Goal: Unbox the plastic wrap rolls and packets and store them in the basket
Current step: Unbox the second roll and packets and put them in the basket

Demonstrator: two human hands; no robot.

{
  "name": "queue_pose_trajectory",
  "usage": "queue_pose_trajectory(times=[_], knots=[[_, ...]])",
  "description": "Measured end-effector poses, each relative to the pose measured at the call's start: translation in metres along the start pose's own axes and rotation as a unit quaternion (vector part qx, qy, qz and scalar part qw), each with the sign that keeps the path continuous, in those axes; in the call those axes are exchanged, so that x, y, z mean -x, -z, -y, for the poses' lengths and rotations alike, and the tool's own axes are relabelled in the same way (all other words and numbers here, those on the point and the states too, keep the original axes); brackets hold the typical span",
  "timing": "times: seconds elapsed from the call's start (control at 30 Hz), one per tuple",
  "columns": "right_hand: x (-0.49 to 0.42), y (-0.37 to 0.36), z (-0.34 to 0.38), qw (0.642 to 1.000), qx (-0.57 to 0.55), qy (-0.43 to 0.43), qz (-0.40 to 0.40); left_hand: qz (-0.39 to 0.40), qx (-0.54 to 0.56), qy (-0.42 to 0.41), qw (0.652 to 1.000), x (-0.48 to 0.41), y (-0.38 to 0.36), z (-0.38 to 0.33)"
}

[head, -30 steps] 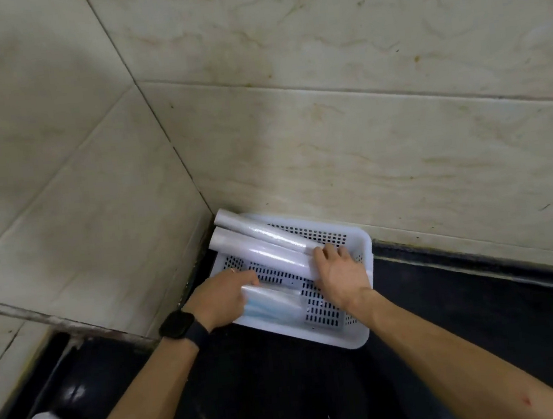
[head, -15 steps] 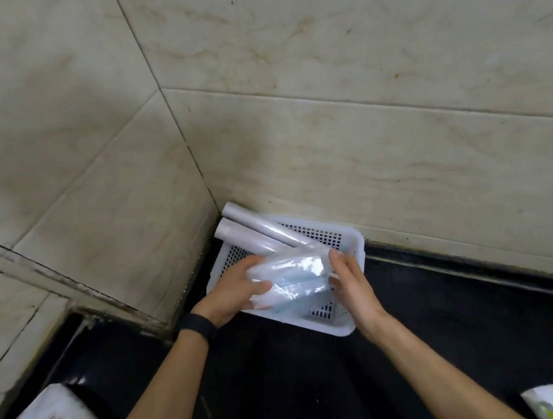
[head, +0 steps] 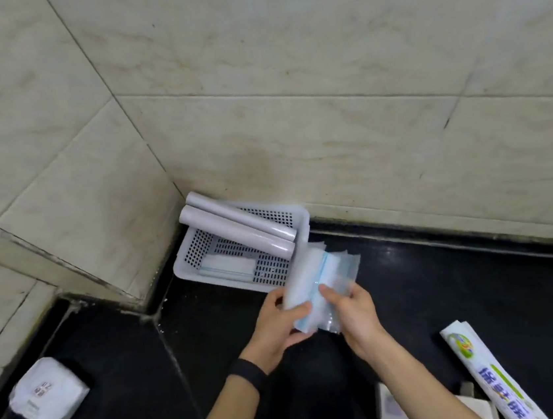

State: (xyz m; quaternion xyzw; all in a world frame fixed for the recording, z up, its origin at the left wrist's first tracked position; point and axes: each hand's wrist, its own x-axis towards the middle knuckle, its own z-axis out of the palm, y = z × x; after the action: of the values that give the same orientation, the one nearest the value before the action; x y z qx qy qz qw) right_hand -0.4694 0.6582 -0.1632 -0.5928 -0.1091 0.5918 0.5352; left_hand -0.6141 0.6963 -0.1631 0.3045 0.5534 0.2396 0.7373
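A white perforated basket (head: pixel 188 247) stands in the corner of the black counter against the tiled walls. Two white plastic wrap rolls (head: pixel 236 229) lie slanted across its back edge. One flat packet (head: pixel 228 269) lies on the basket floor. In front of the basket I hold a bundle of clear packets with blue stripes (head: pixel 321 278) upright in both hands. My left hand (head: pixel 278 326) grips the bundle's lower left side. My right hand (head: pixel 352 311) grips its lower right side.
A white paper-wrapped package (head: pixel 46 395) lies at the left on the counter. A long printed box (head: pixel 490 378) with green and blue lettering lies at the lower right, with torn cardboard pieces (head: pixel 394 406) beside it. Tiled walls close in behind and left.
Both hands lifted the packet bundle out of the basket and drew it toward me, turning it upright. One packet stays on the basket floor. The view has tilted down.
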Motion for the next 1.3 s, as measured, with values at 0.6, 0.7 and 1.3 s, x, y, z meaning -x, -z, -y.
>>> queue_pose_trajectory(times=[0.6,0.7,1.3], knots=[[0.038,0.087,0.003,0.962,0.237,0.135,-0.023,0.000,-0.017,-0.012,1.000,0.015,-0.073,0.029],[0.046,0.089,0.000,0.935,0.303,0.182,-0.040,-0.050,-0.088,-0.043,0.994,0.012,-0.079,0.031],[0.054,0.075,-0.032,0.792,0.490,0.363,-0.012,-0.021,-0.032,-0.069,0.997,0.017,-0.074,0.026]])
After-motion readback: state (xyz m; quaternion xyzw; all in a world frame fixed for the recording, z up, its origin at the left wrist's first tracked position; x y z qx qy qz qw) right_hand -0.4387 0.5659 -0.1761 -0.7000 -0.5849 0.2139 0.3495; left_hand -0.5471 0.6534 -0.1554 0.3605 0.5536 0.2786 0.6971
